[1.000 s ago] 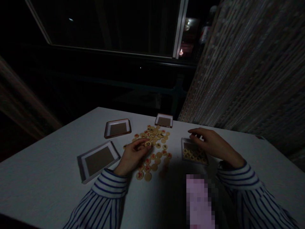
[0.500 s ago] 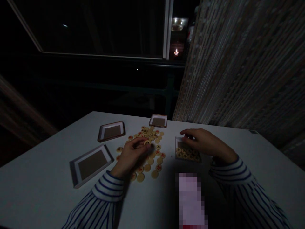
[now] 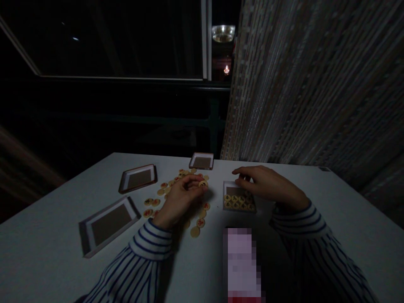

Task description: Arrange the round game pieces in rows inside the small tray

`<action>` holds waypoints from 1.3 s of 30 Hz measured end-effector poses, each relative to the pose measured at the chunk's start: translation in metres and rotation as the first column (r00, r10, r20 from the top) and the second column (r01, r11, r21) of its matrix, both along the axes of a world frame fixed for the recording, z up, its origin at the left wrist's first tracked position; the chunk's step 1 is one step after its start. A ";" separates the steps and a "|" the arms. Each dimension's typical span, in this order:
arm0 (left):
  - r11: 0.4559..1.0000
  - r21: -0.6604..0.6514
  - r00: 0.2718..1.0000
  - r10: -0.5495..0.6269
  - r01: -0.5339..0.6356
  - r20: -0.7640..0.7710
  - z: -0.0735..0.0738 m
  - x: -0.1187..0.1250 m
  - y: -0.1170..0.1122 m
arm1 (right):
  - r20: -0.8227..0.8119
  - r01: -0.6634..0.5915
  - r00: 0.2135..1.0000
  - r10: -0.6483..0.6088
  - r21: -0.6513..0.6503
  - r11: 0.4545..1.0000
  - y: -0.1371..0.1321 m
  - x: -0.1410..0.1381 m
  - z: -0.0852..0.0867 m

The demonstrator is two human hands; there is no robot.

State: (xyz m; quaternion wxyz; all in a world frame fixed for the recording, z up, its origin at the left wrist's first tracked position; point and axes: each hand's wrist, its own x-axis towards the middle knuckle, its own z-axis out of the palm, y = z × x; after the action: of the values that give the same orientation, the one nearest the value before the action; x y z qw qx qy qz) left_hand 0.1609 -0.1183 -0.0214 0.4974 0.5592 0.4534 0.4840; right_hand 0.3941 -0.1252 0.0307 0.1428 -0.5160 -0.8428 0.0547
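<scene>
My left hand [image 3: 181, 200] grips a round Chinese chess piece [image 3: 203, 184] with a dark character between thumb and fingertips. It is raised over a spread of loose pieces, some with red characters, some plain side up, and hides part of them. To the right, my right hand [image 3: 268, 185] hovers at the far right part of a small open box [image 3: 232, 190]. Its fingers are bent but apart, with nothing visible in them. In the box, pieces with dark characters [image 3: 235, 202] lie in rows along the near side; its far part shows bare bottom.
Three more open box parts stand on the white table [image 3: 189, 269]: a large one [image 3: 110, 221] near left, a brown-edged one [image 3: 139, 179] behind it, and a small one [image 3: 201, 160] at the back. A blurred pink object [image 3: 243, 265] lies in front. A string curtain [image 3: 299, 84] hangs right.
My left hand has moved right with the chess piece, closer to the box that holds pieces. My right hand stays over that box. The whole view has shifted slightly.
</scene>
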 end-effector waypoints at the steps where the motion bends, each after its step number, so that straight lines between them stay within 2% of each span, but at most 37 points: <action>1: 1.000 0.002 1.000 -0.004 0.004 -0.001 0.002 0.003 0.000 | -0.003 0.004 1.000 -0.004 -0.001 1.000 0.000 0.002 0.000; 6: 1.000 -0.001 0.999 -0.003 0.002 -0.044 0.011 0.016 0.001 | -0.004 0.022 1.000 -0.022 0.023 0.999 0.000 0.010 0.002; 12: 0.999 0.022 0.999 -0.034 0.035 -0.025 0.016 0.033 0.009 | -0.026 0.030 0.999 -0.029 0.042 0.999 -0.003 0.012 0.006; 17: 0.996 0.025 0.996 -0.090 0.089 0.022 0.019 0.049 0.020 | -0.069 0.069 0.996 -0.064 0.068 0.995 -0.006 0.012 0.011; 25: 0.991 0.052 0.982 -0.132 0.126 0.138 0.024 0.066 0.035 | -0.140 0.089 0.988 -0.063 0.192 0.977 -0.002 0.011 0.010; 39: 0.978 -0.028 0.959 -0.199 0.209 0.203 0.021 0.067 0.039 | -0.302 0.042 0.953 -0.015 0.083 0.996 0.010 0.000 -0.003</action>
State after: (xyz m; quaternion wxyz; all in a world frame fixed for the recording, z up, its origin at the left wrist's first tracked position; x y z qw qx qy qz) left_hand 0.2278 -0.0796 -0.0008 0.6011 0.5392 0.3530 0.4726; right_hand 0.3937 -0.1155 0.0273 0.2930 -0.5070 -0.8053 0.0928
